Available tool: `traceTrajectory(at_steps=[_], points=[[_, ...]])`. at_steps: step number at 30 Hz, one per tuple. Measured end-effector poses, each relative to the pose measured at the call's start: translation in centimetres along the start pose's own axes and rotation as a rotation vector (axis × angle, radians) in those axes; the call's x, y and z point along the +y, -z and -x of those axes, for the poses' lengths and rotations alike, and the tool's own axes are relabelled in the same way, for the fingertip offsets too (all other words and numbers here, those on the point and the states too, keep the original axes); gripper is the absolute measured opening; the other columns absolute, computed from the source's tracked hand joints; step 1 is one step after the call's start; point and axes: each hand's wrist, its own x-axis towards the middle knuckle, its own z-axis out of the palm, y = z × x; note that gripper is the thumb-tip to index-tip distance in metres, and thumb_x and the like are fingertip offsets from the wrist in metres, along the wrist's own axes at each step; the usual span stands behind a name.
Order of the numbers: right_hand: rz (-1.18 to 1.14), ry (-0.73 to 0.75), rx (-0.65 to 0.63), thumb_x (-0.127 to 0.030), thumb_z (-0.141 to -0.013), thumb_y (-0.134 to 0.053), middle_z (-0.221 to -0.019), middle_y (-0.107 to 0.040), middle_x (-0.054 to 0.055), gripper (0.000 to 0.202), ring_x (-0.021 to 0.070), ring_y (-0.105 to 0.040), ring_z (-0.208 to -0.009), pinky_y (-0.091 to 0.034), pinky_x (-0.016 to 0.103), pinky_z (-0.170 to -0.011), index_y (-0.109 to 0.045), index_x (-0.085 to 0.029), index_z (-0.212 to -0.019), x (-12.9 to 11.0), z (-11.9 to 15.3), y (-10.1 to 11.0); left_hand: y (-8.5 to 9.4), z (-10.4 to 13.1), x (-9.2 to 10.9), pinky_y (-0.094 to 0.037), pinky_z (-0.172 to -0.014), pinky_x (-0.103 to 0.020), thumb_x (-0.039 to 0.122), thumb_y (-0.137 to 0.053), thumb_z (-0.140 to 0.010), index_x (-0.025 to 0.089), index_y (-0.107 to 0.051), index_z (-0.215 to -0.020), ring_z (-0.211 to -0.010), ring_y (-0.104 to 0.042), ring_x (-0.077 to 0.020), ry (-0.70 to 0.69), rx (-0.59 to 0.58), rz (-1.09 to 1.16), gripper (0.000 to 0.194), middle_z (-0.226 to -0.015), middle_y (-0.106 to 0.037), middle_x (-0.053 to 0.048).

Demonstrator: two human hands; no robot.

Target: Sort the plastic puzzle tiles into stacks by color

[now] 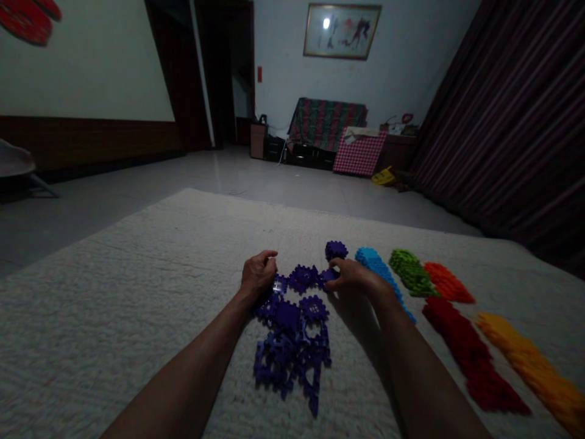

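Note:
Purple plastic building pieces with toothed edges (pixel 287 316) lie in a loose heap on the pale mat, some square and some open-framed. My left hand (pixel 258 272) rests at the heap's upper left, fingers curled, beside a purple piece with a window pattern (pixel 278 285). What its fingers hold, if anything, is hidden. My right hand (pixel 351 275) has thumb and fingers closed around a small purple toothed piece (pixel 328 277). Between the hands lies a round-looking purple piece (pixel 304 278). Just beyond my right hand sits a small purple stack (pixel 336 249).
Rows of blue pieces (pixel 381 274), green pieces (pixel 411 271), orange pieces (pixel 448 281), dark red pieces (pixel 470 353) and yellow pieces (pixel 530 360) lie to the right on the mat (pixel 137 292). Farther off are tiled floor, a cloth-covered bench (pixel 326 122) and a curtain (pixel 503 122).

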Motion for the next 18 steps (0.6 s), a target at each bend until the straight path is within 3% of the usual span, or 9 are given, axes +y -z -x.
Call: traceTrajectory(at_steps=[4, 8, 14, 18], points=[[0.036, 0.033, -0.090, -0.035, -0.072, -0.078, -0.109, -0.071, 0.012, 0.050, 0.0271, -0.067, -0.099, -0.049, 0.032, -0.081, -0.068, -0.018, -0.118, -1.5, 0.3, 0.4, -0.1, 0.0, -0.2, -0.046, -0.060, -0.025, 0.027, -0.050, -0.082, 0.014, -0.076, -0.108, -0.059, -0.064, -0.0155, 0.000, -0.005, -0.017, 0.040, -0.067, -0.072, -0.003], [0.040, 0.038, -0.114, -0.036, -0.072, -0.078, -0.116, -0.070, 0.013, 0.055, 0.0260, -0.067, -0.101, -0.048, 0.031, -0.083, -0.066, -0.017, -0.122, -3.4, 0.9, 0.7, -0.1, -0.1, -0.3, -0.047, -0.064, -0.025, 0.026, -0.050, -0.082, 0.015, -0.077, -0.107, -0.062, -0.065, -0.0160, -0.007, -0.001, -0.050, 0.038, -0.067, -0.073, -0.004], [0.023, 0.027, -0.105, -0.032, -0.073, -0.077, -0.105, -0.073, 0.011, 0.044, 0.0250, -0.067, -0.095, -0.047, 0.029, -0.077, -0.069, -0.015, -0.113, -4.2, 1.2, 1.1, -0.1, -0.1, -0.2, -0.048, -0.067, -0.026, 0.024, -0.051, -0.083, 0.016, -0.078, -0.107, -0.065, -0.066, -0.0165, -0.001, -0.002, -0.084, 0.037, -0.070, -0.074, -0.004], [-0.009, -0.009, -0.026, -0.037, -0.077, -0.072, -0.101, -0.074, 0.011, 0.039, 0.0237, -0.066, -0.089, -0.044, 0.028, -0.071, -0.070, -0.014, -0.108, -3.7, 1.4, 2.5, -0.1, -0.1, -0.4, -0.048, -0.066, -0.026, 0.025, -0.051, -0.083, 0.016, -0.078, -0.107, -0.065, -0.066, -0.0165, -0.018, 0.006, -0.086, 0.037, -0.072, -0.074, -0.005]])
